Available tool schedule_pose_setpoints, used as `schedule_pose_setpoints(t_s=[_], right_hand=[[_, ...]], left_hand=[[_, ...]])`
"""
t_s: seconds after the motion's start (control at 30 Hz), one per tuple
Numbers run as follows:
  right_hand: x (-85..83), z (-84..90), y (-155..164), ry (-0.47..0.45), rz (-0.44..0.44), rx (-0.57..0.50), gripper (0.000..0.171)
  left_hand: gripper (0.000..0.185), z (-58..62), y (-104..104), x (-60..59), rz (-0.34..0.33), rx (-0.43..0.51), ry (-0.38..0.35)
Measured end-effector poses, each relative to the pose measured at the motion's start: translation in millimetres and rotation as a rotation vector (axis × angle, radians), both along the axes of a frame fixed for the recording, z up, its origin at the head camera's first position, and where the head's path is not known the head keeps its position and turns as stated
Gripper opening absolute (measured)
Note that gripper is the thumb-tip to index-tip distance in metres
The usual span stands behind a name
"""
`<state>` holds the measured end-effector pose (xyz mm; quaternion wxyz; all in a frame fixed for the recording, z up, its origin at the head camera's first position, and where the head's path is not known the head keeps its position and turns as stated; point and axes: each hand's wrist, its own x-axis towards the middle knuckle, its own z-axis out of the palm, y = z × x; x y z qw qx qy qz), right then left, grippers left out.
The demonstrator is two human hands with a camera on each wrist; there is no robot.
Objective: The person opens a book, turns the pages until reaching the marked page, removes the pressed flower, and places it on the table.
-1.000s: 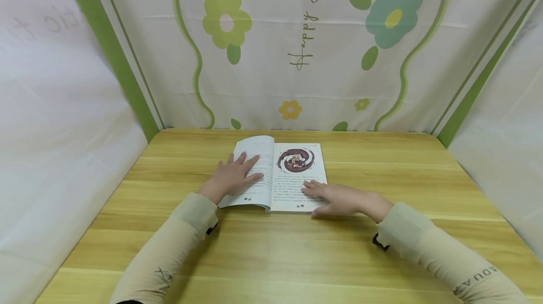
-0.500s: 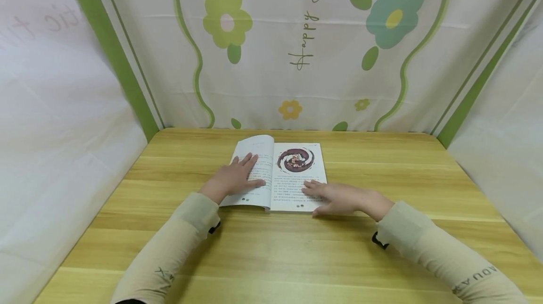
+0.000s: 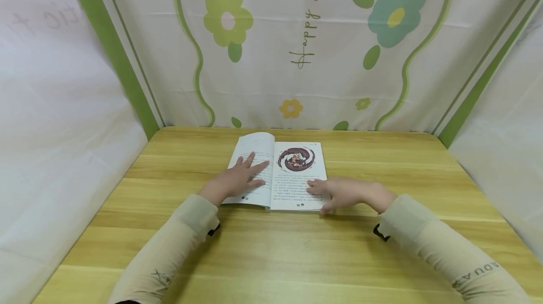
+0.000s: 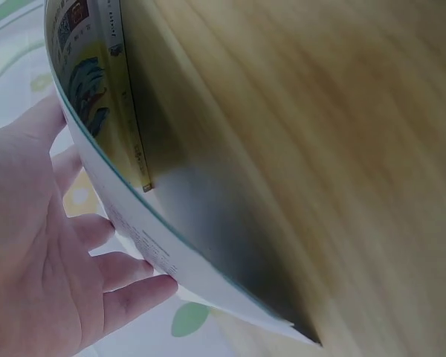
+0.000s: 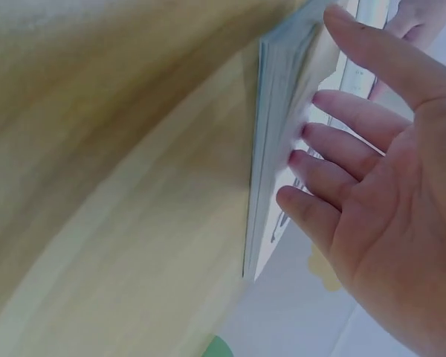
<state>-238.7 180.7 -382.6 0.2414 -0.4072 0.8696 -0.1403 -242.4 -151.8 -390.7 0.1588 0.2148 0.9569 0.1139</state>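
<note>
1. The left hand point(image 3: 232, 181) lies flat on the left page of the open book point(image 3: 277, 174), fingers straight and spread, pointing toward 1 o'clock; its grip is apart and clamps nothing.
2. In the left wrist view the left hand's fingers point(image 4: 126, 294) rest against the curved left page point(image 4: 156, 253), and the colourful cover point(image 4: 97, 89) shows beneath it.
3. The right hand point(image 3: 345, 192) rests on the lower right corner of the right page, fingers straight and pointing toward 9 o'clock, the thumb at the book's near edge; its grip is also apart and holds nothing.
4. In the right wrist view the right hand's fingertips point(image 5: 312, 160) touch the page beside the stacked page edges point(image 5: 271, 141).
5. The book lies open on the tabletop point(image 3: 424, 172), toward 12 o'clock from the person, about midway across. The left page bows upward near the spine; the right page lies flat.
6. A round dark red picture point(image 3: 296, 159) fills the upper part of the right page, with lines of text below it.
7. Both arms wear beige sleeves point(image 3: 169, 252).
8. Behind the tabletop at 12 o'clock hangs a white cloth point(image 3: 297, 73) with green and teal flowers and wavy green lines.
</note>
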Motion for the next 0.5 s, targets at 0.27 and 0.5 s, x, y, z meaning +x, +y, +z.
schedule_pose_setpoints(t_s=[0.27, 0.5], right_hand=[[-2.5, 4.8, 5, -0.053, -0.046, 0.005, 0.056], [-6.4, 2.2, 13, 0.003, -0.062, -0.012, 0.044]], left_hand=[[0.067, 0.9, 0, 3.3, 0.002, 0.019, -0.005], [0.067, -1.4, 0, 3.2, 0.003, 0.022, 0.010]])
